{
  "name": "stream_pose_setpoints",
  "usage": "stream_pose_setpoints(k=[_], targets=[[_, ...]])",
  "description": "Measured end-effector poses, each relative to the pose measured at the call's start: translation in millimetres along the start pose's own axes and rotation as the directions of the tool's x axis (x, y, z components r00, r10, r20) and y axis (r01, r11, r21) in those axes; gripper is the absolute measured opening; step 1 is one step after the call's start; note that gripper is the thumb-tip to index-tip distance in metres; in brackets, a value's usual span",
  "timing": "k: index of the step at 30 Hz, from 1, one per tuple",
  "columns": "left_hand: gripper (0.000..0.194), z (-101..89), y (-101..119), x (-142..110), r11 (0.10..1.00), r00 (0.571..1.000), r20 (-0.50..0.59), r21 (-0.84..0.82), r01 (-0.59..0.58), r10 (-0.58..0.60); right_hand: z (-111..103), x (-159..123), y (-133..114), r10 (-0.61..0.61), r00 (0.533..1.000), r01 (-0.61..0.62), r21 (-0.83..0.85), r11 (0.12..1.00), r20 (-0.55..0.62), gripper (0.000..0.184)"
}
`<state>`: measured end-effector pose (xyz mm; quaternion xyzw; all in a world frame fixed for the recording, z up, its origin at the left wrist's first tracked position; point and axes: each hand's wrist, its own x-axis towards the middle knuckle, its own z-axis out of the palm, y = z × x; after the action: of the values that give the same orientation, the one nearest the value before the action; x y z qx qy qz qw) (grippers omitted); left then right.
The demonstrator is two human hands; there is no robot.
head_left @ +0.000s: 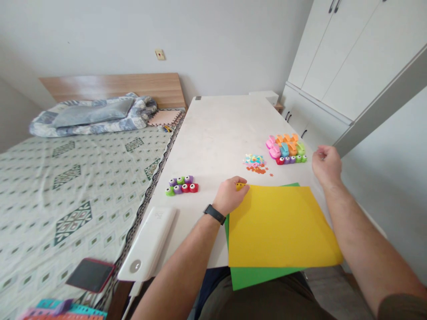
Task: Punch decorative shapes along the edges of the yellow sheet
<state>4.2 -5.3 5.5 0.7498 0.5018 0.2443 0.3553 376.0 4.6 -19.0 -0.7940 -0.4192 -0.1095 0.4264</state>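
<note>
A yellow sheet of paper [276,226] lies over a green sheet [256,278], which shows at the left and along the front edge. My left hand [231,194], with a dark wristband, pinches the yellow sheet's upper left corner, where small dark holes show. Raised past the table's right side, my right hand [327,165] has its fingers curled together; whatever is in them is hidden. Behind the paper is a pile of orange paper cut-outs [256,170], touching a pile of blue, yellow and pink ones [254,160].
Several colourful craft punches [286,149] stand at the right edge of the white table [220,133]. More small punches [182,186] sit at the left. A white power bank [148,244] with a cable lies near the front left. The bed [100,164] adjoins the table, with a tablet [90,274] on it.
</note>
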Motion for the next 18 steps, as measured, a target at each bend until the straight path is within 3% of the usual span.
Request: stream_pose_setpoints(k=[6, 9, 12, 14, 18], targets=[[0.025, 0.4, -2, 0, 1.0, 1.0, -0.004, 0.003, -0.011, 0.011, -6, 0, -23, -0.015, 0.999, 0.017, 0.054, 0.998, -0.029, 0.037], [0.025, 0.4, -2, 0, 1.0, 1.0, -0.006, 0.008, -0.007, 0.007, -15, -2, -60, -0.118, 0.993, 0.118, 0.134, 0.984, -0.01, 0.036], [0.025, 0.6, -2, 0, 1.0, 1.0, -0.006, 0.005, -0.001, 0.001, -23, -12, -111, -0.279, 0.953, 0.239, 0.278, 0.93, 0.115, 0.034], [0.025, 0.8, -2, -1, 1.0, 1.0, -0.007, 0.001, 0.005, -0.005, -23, -25, -148, -0.397, 0.879, 0.277, 0.396, 0.875, 0.263, 0.032], [0.025, 2.3, -6, 0, 1.0, 1.0, -0.015, -0.006, -0.025, 0.025, -10, -62, -211, -0.593, 0.637, 0.319, 0.532, 0.784, 0.492, 0.034]])
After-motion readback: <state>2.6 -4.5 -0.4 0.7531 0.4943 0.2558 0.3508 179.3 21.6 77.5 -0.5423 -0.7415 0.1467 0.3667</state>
